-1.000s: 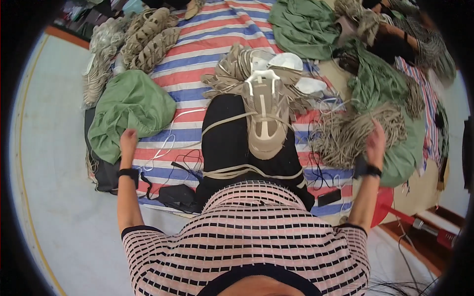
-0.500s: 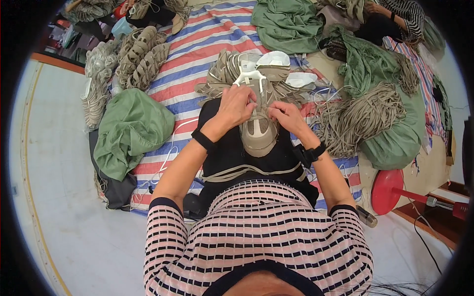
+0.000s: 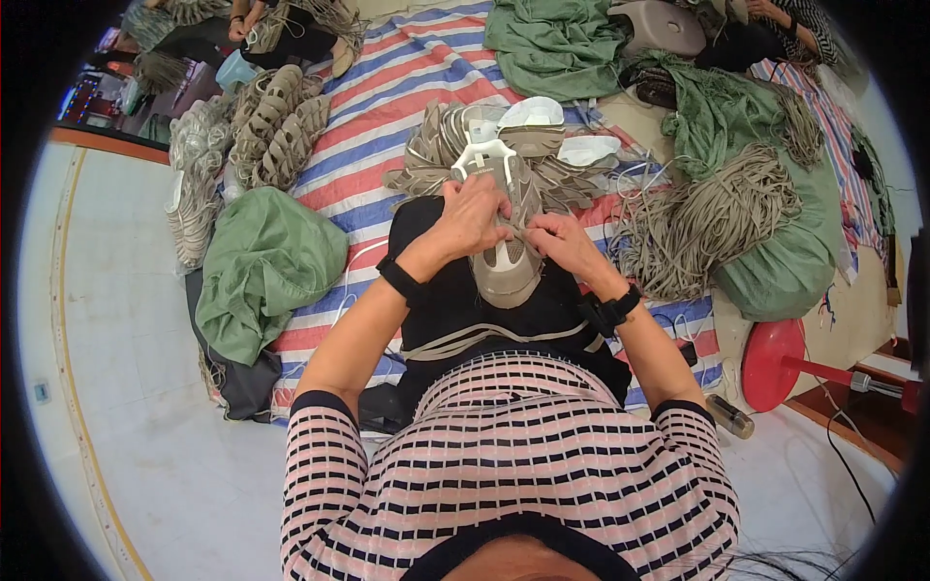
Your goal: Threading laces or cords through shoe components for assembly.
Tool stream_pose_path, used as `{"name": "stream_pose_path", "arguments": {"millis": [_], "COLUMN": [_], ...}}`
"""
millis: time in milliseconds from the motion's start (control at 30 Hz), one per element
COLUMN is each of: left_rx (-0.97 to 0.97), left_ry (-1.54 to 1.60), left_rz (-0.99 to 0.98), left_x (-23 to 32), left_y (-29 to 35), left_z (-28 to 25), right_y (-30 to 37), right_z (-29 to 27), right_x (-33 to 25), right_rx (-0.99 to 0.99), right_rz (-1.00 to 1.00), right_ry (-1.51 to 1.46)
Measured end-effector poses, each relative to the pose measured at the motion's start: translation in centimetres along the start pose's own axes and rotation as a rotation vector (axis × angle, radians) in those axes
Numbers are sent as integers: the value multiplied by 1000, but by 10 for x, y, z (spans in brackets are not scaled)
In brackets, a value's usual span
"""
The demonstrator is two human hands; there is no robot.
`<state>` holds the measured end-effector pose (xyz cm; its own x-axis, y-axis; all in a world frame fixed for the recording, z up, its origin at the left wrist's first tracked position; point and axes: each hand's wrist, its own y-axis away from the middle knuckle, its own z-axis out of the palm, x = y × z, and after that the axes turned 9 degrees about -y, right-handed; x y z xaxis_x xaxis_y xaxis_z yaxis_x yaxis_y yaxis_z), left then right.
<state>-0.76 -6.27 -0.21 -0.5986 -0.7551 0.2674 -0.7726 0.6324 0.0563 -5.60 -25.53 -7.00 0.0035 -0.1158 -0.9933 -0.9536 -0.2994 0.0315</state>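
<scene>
Partner: Where's the shoe on your feed?

Operator: From my station I have the tan shoe in the middle, on the wearer's black-clad lap. Taking the shoe as the clock's centre, its toe points to six o'clock and its white-edged collar to twelve.

Partner: And the hands?

Operator: The left hand lies over the lacing area from ten o'clock, fingers bent. The right hand meets the same area from three o'clock, fingers curled, tips close to the left's. Whether either one is closed on a lace I can't tell; the fingers hide it.

Partner: What's around them?

Operator: Just past the collar at twelve I see a fanned pile of shoe uppers, with a white piece by it toward one o'clock. A thick bundle of tan laces rests at three, against a green sack. More tan uppers lie at ten, and I find a crumpled green cloth at nine. A striped sheet runs under much of it. At four stands a red disc on a rod.

Partner: Anyone else?

Operator: Co-workers, partly visible, at eleven and two.
</scene>
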Motion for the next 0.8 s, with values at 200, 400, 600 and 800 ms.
{"name": "stream_pose_path", "arguments": {"millis": [200,400,600,800], "left_rx": [139,103,177,171], "left_ry": [-19,168,248,257], "left_rz": [95,66,80,53], "left_x": [3,-8,-8,-10], "left_y": [4,-3,-1,4], "left_z": [-3,12,23,28], "right_y": [-7,-21,-18,-19], "right_z": [15,8,-13,-15], "right_x": [-17,-22,-55,-75], "right_rx": [157,61,-117,-127], "right_rz": [-205,62,-308,-341], "right_ry": [255,250,797,798]}}
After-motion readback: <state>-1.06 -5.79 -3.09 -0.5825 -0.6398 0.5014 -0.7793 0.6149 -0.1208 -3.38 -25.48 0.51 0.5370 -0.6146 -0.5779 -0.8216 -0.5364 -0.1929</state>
